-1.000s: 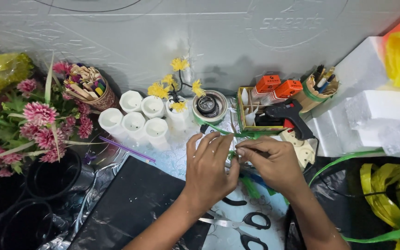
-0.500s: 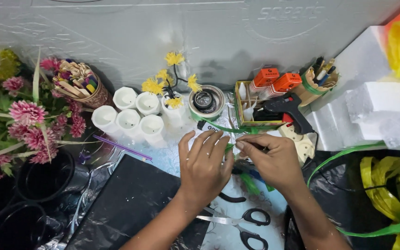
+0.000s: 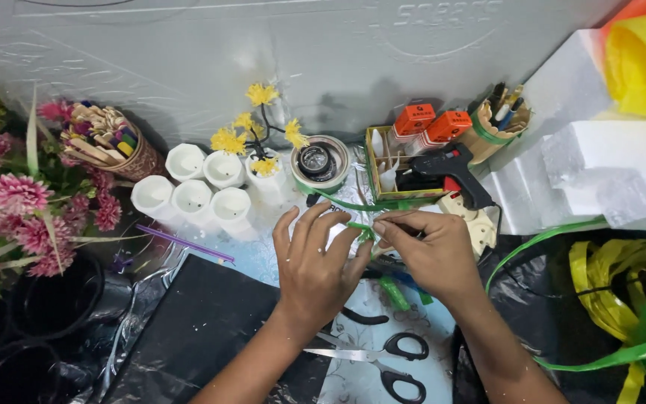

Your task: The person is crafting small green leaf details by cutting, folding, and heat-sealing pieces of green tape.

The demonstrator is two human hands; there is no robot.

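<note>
My left hand (image 3: 315,265) and my right hand (image 3: 429,253) meet over the middle of the table and pinch a thin green strip (image 3: 360,227) between their fingertips. The strip runs back toward a roll of green tape (image 3: 318,164) behind the hands. Under my wrists lie scissors with black handles (image 3: 394,363) and a black-handled tool (image 3: 364,318). A small green piece (image 3: 396,293) lies just below my right hand.
White cups (image 3: 192,196) and yellow flowers (image 3: 252,135) stand behind the hands. A black glue gun (image 3: 450,168) and orange-capped bottles (image 3: 431,123) sit back right. Pink flowers (image 3: 24,206) and black pots (image 3: 50,303) fill the left. White foam blocks (image 3: 607,176) and green-yellow plastic ribbon (image 3: 629,299) lie right. A black sheet (image 3: 203,329) lies front left.
Both hands have stayed together on the green strip, shifting slightly; my left fingers have spread more while the right fingertips pinch the strip closer to the left thumb.
</note>
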